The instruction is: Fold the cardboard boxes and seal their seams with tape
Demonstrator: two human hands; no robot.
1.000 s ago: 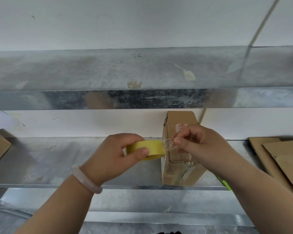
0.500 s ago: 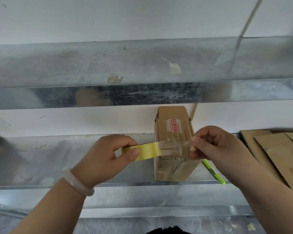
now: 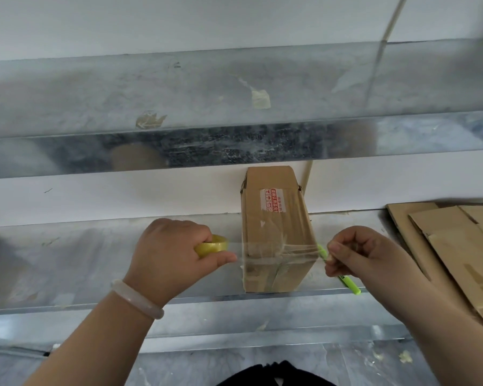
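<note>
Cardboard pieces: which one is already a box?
The brown cardboard box with the red label, standing in the middle; the brown cardboard sheets at right lie flat, unfolded.

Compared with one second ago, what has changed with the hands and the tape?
The hands drew apart: the left hand carried the roll leftward, and the right hand pulled the tape rightward, so it now stretches across the box. Unchanged: both grips, the box on the shelf, the pen beside it, the flat cardboard at right.

The white label on the cardboard box bears unreadable red print.
</note>
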